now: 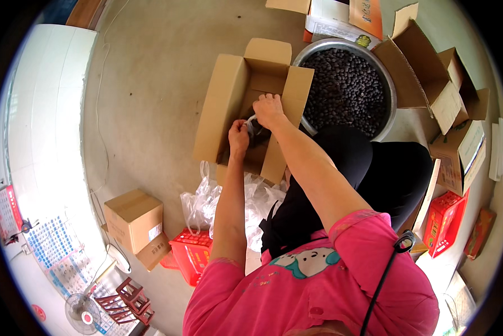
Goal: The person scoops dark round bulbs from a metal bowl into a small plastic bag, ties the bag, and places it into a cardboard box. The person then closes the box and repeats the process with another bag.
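An open cardboard box (220, 109) stands on the floor in front of me. Both hands are inside its opening. The twisted neck of a clear plastic bag (251, 120) runs between them, and dark contents show faintly below it in the box. My left hand (238, 137) pinches the bag from the near left. From above and to the right, my right hand (269, 110) grips the same plastic with curled fingers. Beside the box's right flap is a metal basin (339, 43) filled with small dark round fruits or nuts (346, 90).
Loose clear plastic bags (205, 199) lie below the box, by a red plastic basket (190, 256). A closed carton (134, 218) sits to the left. Open cartons (415, 63) and a printed box (339, 29) surround the basin. A red crate (444, 222) stands far right.
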The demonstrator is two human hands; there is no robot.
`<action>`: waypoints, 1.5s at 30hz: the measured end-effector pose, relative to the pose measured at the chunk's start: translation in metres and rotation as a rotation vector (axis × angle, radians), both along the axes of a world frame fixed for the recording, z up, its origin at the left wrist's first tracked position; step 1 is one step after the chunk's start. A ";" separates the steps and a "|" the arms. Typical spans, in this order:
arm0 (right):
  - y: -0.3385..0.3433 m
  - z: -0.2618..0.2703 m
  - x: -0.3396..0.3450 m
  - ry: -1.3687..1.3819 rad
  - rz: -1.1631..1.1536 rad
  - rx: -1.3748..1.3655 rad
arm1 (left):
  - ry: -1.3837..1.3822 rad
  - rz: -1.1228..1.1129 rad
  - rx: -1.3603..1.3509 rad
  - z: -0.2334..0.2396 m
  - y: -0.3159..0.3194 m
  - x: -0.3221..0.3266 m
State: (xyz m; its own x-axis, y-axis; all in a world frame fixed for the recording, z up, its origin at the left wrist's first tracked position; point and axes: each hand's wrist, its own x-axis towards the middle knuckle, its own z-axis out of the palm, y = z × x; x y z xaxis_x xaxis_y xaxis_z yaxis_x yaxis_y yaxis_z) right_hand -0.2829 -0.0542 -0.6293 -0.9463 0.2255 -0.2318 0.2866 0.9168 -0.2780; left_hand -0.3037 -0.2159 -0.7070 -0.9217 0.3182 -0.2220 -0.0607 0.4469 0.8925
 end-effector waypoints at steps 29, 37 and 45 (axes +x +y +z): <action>0.008 -0.004 0.000 -0.010 -0.087 -0.036 | 0.231 -0.168 -0.462 0.024 0.034 0.033; 0.005 0.005 0.001 -0.057 -0.063 -0.088 | 0.089 -0.186 -0.480 -0.002 0.031 0.018; 0.006 0.003 0.000 -0.055 -0.056 -0.116 | 0.014 -0.149 -0.199 0.002 0.035 0.009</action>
State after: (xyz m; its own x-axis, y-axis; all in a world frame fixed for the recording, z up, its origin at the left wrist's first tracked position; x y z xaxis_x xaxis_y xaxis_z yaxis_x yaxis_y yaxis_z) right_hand -0.2824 -0.0481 -0.6268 -0.9181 0.2466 -0.3104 0.3544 0.8614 -0.3639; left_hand -0.2943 -0.1807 -0.7055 -0.8711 0.4026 -0.2813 0.0311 0.6167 0.7866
